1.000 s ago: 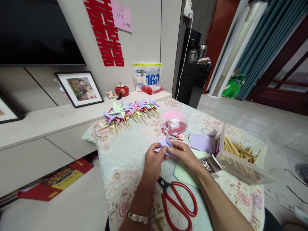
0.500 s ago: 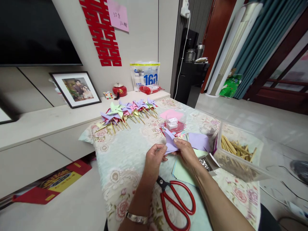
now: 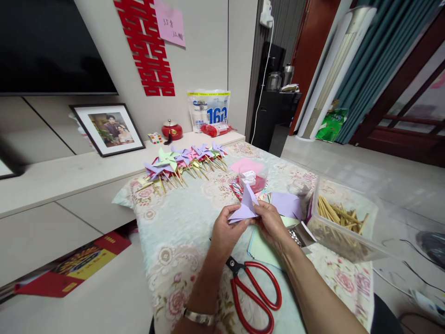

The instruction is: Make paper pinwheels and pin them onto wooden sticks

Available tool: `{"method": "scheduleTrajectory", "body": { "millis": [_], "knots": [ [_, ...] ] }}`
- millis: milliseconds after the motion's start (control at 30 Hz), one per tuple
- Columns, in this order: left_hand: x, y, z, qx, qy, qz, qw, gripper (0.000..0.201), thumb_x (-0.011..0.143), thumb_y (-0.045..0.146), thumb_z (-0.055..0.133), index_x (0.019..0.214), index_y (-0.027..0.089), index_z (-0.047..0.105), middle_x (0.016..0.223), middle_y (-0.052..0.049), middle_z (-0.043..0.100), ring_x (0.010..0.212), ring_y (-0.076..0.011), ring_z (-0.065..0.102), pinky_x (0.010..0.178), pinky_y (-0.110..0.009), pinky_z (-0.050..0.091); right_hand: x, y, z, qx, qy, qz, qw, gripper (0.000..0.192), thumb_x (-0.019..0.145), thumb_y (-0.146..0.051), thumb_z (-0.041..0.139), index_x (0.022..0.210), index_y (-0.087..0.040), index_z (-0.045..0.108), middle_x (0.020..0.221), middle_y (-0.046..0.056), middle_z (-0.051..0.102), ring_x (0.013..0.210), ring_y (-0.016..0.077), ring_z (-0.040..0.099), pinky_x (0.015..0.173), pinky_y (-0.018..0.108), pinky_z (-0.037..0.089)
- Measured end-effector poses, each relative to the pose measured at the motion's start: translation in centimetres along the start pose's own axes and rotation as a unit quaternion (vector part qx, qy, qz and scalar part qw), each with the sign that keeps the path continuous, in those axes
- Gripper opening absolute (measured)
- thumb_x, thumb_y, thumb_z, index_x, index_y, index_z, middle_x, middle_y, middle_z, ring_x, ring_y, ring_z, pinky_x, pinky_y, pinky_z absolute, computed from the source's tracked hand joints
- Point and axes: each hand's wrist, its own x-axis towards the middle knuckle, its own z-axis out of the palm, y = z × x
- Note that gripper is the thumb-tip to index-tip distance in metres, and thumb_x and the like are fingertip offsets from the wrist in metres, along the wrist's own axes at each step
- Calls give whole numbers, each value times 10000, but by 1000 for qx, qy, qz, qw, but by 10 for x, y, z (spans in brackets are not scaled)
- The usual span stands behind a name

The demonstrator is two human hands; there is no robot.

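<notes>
Red scissors (image 3: 255,292) lie below your wrists, handles toward you. Your left hand (image 3: 227,232) and right hand (image 3: 269,222) both pinch the folded lilac paper (image 3: 245,208) between the fingertips, just above the cloth. Half a second ago your left fingers were off the sheet; now they close on its lower left edge, and the fold has swung upright. One flap points up and away from you; the long axis runs left to right between your thumbs. Beyond the fingers: loose lilac sheets (image 3: 287,205), stick box (image 3: 342,222), finished pinwheels (image 3: 184,162).
</notes>
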Motion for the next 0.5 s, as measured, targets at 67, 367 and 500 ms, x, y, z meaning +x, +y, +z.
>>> {"method": "scheduleTrajectory", "body": {
  "millis": [67, 367, 500],
  "knots": [
    [0, -3, -1, -1, -3, 5, 1000, 428, 601, 211, 814, 992, 158, 646, 961, -96, 766, 858, -205, 726, 780, -306, 571, 0, 0, 0, 1, 2, 2, 1000, 287, 631, -394, 825, 690, -144, 698, 579, -26, 580, 508, 86, 479, 440, 182, 381],
    [0, -4, -1, -29, -30, 11, 999, 483, 600, 172, 771, 1065, 155, 641, 983, -101, 765, 884, -217, 725, 805, -317, 564, -1, -3, 0, 10, 10, 3, 1000, 336, 644, -458, 817, 709, -145, 713, 592, -19, 577, 503, 82, 473, 419, 172, 396],
    [1, -3, 0, -30, -21, 11, 999, 472, 594, 173, 759, 1053, 155, 652, 1033, -114, 760, 939, -233, 721, 828, -330, 566, -2, -4, 2, 7, 10, -1, 1000, 371, 629, -488, 825, 692, -144, 702, 586, -19, 568, 503, 83, 465, 424, 178, 391]
  ]
}}
